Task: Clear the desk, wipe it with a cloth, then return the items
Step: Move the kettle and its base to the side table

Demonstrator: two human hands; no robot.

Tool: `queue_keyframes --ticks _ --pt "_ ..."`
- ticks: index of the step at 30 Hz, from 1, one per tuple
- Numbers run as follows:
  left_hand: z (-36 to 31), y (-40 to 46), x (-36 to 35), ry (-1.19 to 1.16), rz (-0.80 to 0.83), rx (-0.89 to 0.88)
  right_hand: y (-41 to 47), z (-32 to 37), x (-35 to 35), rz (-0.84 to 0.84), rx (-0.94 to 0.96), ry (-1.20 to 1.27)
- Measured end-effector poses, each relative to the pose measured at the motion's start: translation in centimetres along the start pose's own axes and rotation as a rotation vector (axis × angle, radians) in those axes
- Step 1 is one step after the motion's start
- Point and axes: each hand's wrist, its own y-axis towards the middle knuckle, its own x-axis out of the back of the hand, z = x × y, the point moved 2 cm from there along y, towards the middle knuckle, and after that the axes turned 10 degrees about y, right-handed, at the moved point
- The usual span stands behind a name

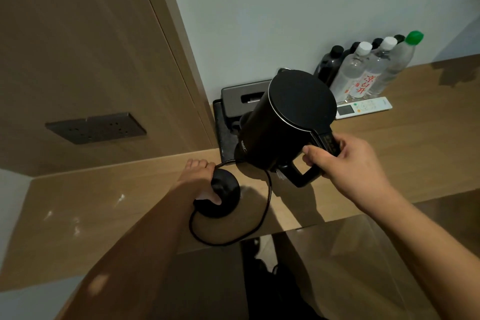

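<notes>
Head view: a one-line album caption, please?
Right hand lifts the black kettle; left hand grips its base.

The tabletop (405,135) is a light wood-grain surface running along a pale wall and meeting a wood panel at its left corner. In that corner lies a black tray (225,135), carrying a dark box with a slot in its top (241,101). Against the wall to the right stand several bottles: dark ones (328,63) at the back, clear ones (349,74) in front, one with a green cap. A white remote control (363,107) lies flat just before them. A black cord (267,197) loops across the near edge.
</notes>
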Motion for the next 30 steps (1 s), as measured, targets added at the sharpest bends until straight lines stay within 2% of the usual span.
queue_keyframes --ticks 3,9,13,17,20,23,27,30 --pt "0.1 -0.4 0.2 0.002 0.0 0.035 0.4 -0.4 -0.3 0.01 0.006 -0.021" --pt "0.3 -2.8 1.0 -0.166 0.064 0.097 0.9 -0.1 -1.1 0.045 0.027 -0.079" --pt "0.6 -6.4 3.9 -0.214 0.0 0.142 1.0 0.5 -1.5 0.051 0.04 -0.086" --pt "1.6 -9.8 7.3 -0.161 -0.122 0.167 0.8 1.5 -1.4 0.041 0.05 -0.003" --pt "1.8 -12.2 10.9 -0.119 -0.105 0.174 0.6 2.9 -0.9 0.006 0.056 0.144" --pt "1.2 -14.1 14.9 -0.029 -0.101 0.145 -0.2 4.0 0.5 -0.043 0.071 0.186" --pt "-1.2 -14.8 19.8 0.166 -0.134 0.102 -2.0 4.0 3.1 -0.164 0.066 0.305" --pt "-4.3 -14.6 22.3 0.221 -0.145 0.053 -3.7 3.4 5.8 -0.276 0.085 0.331"
